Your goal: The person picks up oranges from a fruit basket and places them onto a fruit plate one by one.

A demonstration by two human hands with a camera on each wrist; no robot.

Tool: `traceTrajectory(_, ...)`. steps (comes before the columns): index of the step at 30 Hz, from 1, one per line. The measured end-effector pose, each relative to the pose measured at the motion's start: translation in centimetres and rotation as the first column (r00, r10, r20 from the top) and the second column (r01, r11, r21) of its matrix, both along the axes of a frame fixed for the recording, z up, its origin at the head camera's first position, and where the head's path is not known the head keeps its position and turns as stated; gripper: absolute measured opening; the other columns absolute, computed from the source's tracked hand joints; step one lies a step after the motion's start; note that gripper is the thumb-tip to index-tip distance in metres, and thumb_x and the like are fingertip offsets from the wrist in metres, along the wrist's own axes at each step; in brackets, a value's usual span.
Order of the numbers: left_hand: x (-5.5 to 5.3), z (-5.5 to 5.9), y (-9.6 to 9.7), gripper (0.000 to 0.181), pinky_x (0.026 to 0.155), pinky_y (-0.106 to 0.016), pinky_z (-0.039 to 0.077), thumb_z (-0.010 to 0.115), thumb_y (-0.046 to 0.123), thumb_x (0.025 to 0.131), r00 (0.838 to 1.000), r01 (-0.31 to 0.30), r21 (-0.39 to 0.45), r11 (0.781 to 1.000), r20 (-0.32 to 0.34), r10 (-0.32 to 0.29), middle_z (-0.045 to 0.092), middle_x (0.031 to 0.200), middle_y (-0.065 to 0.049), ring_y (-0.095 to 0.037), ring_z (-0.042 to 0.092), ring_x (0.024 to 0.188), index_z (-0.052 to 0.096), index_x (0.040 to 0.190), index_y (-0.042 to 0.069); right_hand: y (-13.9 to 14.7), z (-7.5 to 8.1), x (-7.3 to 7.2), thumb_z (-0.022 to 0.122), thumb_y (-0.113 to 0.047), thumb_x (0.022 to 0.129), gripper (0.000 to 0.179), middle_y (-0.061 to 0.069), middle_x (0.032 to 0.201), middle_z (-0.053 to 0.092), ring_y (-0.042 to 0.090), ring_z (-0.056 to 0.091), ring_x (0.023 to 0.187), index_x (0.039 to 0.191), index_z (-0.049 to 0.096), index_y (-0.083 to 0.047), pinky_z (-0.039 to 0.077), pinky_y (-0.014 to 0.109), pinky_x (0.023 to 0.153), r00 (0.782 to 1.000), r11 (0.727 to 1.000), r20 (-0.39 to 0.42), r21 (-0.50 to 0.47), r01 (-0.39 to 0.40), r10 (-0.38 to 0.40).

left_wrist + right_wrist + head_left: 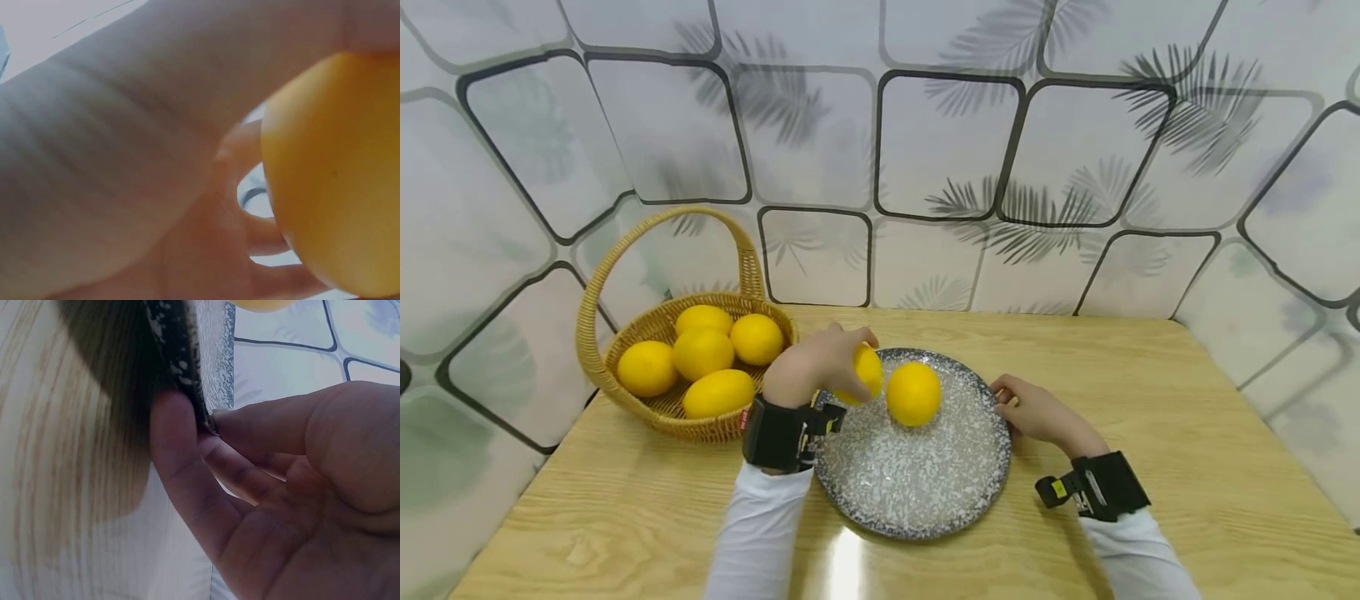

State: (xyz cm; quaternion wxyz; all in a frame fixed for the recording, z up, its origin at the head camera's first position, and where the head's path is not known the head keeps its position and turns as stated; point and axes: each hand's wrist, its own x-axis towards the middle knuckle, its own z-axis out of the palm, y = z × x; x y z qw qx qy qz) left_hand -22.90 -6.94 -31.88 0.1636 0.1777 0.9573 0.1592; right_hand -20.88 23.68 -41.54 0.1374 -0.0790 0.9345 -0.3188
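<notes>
My left hand point(823, 362) grips a yellow lemon point(867, 368) over the left part of a round speckled grey plate point(925, 487). In the left wrist view the smooth lemon point(337, 169) fills the right side, with fingers curled around it. Another lemon point(913, 394) rests on the plate, just right of the held one. At the plate's right edge, my right hand point(1036, 410) pinches the dark rim. Seen from the right wrist, the thumb lies on one face of the rim point(178, 347) and a finger on its underside.
A wicker basket point(700, 429) with a tall arched handle point(597, 292) stands left of the plate and holds several lemons point(703, 353). Under everything is a light wooden table point(1150, 400). Behind it hangs a patterned backdrop point(947, 150).
</notes>
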Motion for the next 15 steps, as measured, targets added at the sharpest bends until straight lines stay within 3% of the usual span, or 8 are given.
traceTrajectory(7, -0.5, -1.5, 1.3, 0.073, 0.08, -0.039, 0.049, 0.081, 0.023, 0.069, 0.996, 0.014, -0.057, 0.998, 0.086, -0.009, 0.055, 0.119, -0.013, -0.025, 0.05, 0.098, 0.054, 0.137, 0.018, 0.1, 0.0, -0.1, 0.047, -0.007, 0.098, 0.032, 0.025, 0.106, 0.06, 0.017, 0.062, 0.066, 0.127, 0.051, 0.005, 0.055, 0.032, 0.059, 1.0, 1.0, 0.017, 0.0, -0.008, 0.008)
traceTrajectory(15, -0.5, -1.9, 2.0, 0.071, 0.081, -0.04, 0.049, 0.082, 0.026, 0.068, 0.995, 0.027, -0.078, 0.997, 0.097, -0.02, 0.058, 0.118, -0.012, -0.024, 0.05, 0.098, 0.056, 0.133, 0.017, -0.2, 0.3, 0.1, 0.045, -0.005, 0.099, 0.031, 0.025, 0.104, 0.06, 0.018, 0.061, 0.065, 0.128, 0.048, 0.006, 0.056, 0.033, 0.059, 0.999, 0.999, 0.048, -0.032, -0.01, 0.012)
